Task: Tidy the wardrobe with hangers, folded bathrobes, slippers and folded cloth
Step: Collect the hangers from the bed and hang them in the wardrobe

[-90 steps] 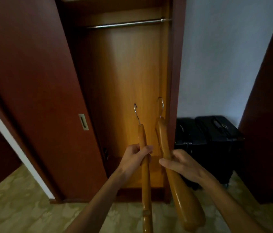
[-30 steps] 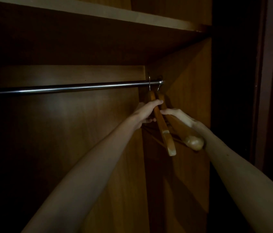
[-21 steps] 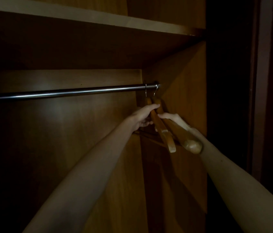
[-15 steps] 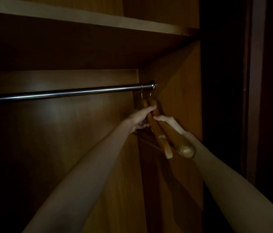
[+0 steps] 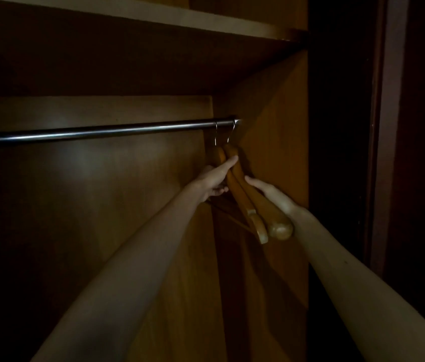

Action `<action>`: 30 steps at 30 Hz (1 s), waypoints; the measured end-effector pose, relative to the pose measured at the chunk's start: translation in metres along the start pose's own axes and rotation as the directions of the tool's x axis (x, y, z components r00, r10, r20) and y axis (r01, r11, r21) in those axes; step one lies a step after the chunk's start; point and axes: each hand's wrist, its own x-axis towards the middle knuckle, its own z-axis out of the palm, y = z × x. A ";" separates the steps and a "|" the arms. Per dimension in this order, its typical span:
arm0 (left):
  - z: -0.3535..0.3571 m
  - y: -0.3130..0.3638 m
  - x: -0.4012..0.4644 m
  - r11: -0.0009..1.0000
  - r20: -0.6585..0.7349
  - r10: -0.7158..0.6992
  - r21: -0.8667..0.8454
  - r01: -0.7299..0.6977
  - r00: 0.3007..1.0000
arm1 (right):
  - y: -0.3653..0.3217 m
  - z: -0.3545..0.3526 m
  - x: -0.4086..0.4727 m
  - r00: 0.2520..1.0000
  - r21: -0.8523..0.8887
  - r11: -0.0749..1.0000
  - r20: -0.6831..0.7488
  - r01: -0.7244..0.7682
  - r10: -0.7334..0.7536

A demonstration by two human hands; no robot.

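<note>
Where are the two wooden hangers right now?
In the head view, both hangers hang at the rail's right end, against the wardrobe's side wall.

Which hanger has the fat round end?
The right-hand hanger, held by the right hand. Its tip is a thick knob; the left hanger ends thin and flat.

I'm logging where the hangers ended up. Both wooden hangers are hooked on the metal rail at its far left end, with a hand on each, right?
Not quite: the hangers hang at the far right end of the metal rail, against the side wall, as the head view shows. The left hand and right hand are each on one.
</note>
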 end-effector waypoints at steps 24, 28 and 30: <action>0.160 -0.305 -0.237 0.929 -0.087 -0.136 0.334 0.157 0.987 | 0.262 0.009 -0.213 0.910 -0.270 0.872 -0.035 -0.407 0.414; 0.209 -0.369 -0.291 0.875 0.051 -0.393 0.326 0.357 0.918 | 0.350 0.007 -0.284 0.840 -0.386 0.763 -0.067 -0.519 0.538; 0.231 -0.396 -0.310 0.839 0.147 -0.488 0.352 0.415 0.860 | 0.386 0.004 -0.322 0.793 -0.432 0.685 -0.134 -0.586 0.594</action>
